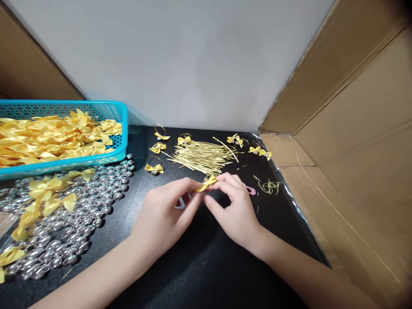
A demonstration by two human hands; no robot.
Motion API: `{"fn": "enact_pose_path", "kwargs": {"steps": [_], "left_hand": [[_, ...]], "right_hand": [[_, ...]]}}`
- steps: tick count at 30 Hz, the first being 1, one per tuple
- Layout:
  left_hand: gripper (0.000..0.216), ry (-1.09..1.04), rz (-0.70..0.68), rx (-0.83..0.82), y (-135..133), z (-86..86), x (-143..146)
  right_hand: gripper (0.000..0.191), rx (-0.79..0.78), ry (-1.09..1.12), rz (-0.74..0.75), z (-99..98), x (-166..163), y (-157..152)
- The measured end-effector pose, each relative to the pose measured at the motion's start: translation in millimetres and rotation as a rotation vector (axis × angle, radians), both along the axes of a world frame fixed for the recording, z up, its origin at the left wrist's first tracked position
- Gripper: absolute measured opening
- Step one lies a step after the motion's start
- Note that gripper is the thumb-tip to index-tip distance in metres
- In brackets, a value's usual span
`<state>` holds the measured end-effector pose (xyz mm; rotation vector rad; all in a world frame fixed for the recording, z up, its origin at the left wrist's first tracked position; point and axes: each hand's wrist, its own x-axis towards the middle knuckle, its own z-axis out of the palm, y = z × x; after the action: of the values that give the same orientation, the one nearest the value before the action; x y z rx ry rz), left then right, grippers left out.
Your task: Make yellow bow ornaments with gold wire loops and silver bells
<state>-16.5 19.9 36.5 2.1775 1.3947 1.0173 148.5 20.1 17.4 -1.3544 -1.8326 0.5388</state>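
Between my two hands, over the black tabletop, is a yellow ribbon bow [207, 183] with a small silvery piece at its middle. My left hand [167, 210] pinches the bow's left end between thumb and fingers. On the other end, the fingertips of my right hand [233, 201] are closed, with the thumb just below. Any tie under the bow is hidden by my fingers. Just beyond lies a pile of gold twist ties [204, 156]. A pink loop-shaped handle [251, 190] pokes out behind my right hand, and something pale blue [182, 203] shows partly behind my left fingers.
A turquoise basket [124, 128] of yellow bows stands at the left. Silver beads [80, 210] spread in front of it, with loose bows [48, 189] on top. Several bows with gold loops [154, 167] lie around the ties. Gold offcuts [269, 186] lie right; cardboard [354, 107] walls that side.
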Motion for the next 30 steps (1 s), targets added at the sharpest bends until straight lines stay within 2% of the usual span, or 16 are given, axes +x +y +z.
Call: {"fn": "enact_pose_path", "kwargs": {"steps": [4, 9, 12, 15, 19, 21, 26, 30], "left_hand": [[0.011, -0.106, 0.033, -0.125, 0.7, 1.7, 1.0], [0.019, -0.218, 0.042, -0.338, 2.4, 4.0, 0.7], [0.021, -0.212, 0.04, -0.377, 2.6, 2.9, 0.6], [0.016, -0.162, 0.068, -0.247, 3.0, 1.1, 0.0], [0.008, 0.05, 0.067, 0.201, 4.6, 1.8, -3.2], [0.005, 0.158, 0.044, 0.338, 5.6, 3.6, -5.5], [0.008, 0.258, 0.039, 0.358, 6.9, 7.7, -8.2], [0.006, 0.284, 0.033, 0.377, 5.9, 8.4, -8.3]], "right_hand": [[0.01, 0.013, 0.092, -0.041, 0.1, -1.7, 0.1], [0.009, 0.081, 0.106, -0.081, -4.1, -3.2, -2.0], [0.012, 0.081, 0.126, -0.068, -4.7, -3.3, -3.0], [0.013, 0.025, 0.149, -0.07, -3.5, -3.3, -3.2], [0.014, -0.025, 0.211, -0.051, -2.9, -3.4, -2.3], [0.013, -0.017, 0.225, -0.046, -2.8, -3.4, -1.8], [0.011, 0.01, 0.154, -0.115, -1.9, -3.3, -3.0], [0.01, -0.005, 0.144, -0.103, -1.6, -3.5, -4.5]]}}
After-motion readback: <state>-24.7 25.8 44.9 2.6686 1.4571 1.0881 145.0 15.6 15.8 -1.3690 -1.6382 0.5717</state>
